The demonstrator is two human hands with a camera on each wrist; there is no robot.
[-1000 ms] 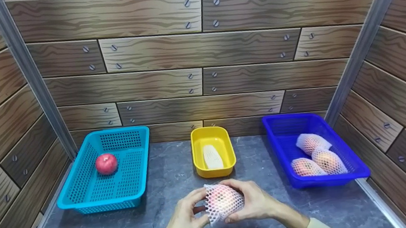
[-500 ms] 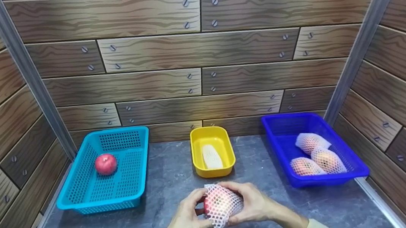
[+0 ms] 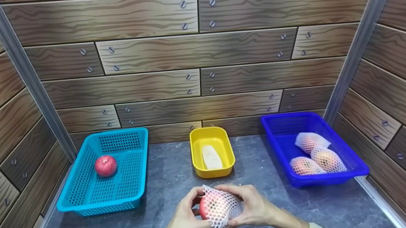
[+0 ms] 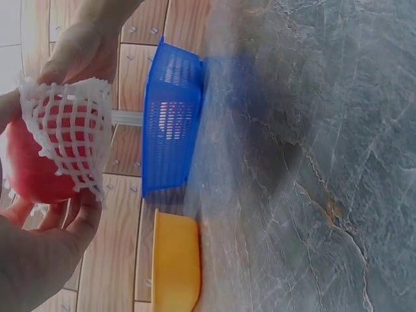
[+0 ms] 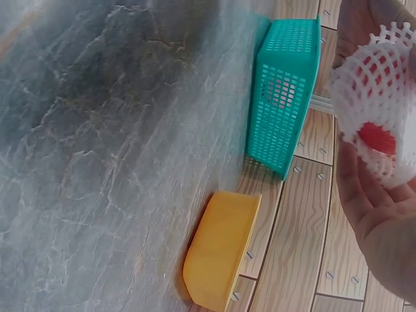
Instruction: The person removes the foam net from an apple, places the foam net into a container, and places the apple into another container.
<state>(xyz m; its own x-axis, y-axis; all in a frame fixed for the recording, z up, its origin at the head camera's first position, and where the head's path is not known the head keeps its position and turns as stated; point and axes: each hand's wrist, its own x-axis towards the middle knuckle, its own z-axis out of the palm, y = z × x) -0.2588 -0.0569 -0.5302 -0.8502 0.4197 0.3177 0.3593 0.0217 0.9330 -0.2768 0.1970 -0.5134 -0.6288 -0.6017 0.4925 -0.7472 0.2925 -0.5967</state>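
A red apple (image 4: 39, 168) is held between both hands above the table, partly covered by a white foam net sleeve (image 3: 221, 211). My left hand (image 3: 187, 215) grips the apple's bare red left side, fingers and thumb curled round it. On the other side my right hand (image 3: 253, 205) grips the net-covered part. In the left wrist view the sleeve's open edge (image 4: 65, 123) slants across the fruit. Through the right wrist view, red skin (image 5: 377, 138) shows in a gap of the netting.
A teal basket (image 3: 140, 182) at left holds one bare apple (image 3: 105, 166). The yellow tub (image 3: 215, 172) at centre back contains a flat white net sleeve (image 3: 211, 157). At right, a blue basket (image 3: 280, 151) holds three netted apples (image 3: 326, 159). Plank-patterned walls enclose the grey table (image 3: 170, 160).
The net sleeve has slid rightward off the apple's left side, baring more red skin. Both hands stay at nearly the same spot, and the baskets have not moved.
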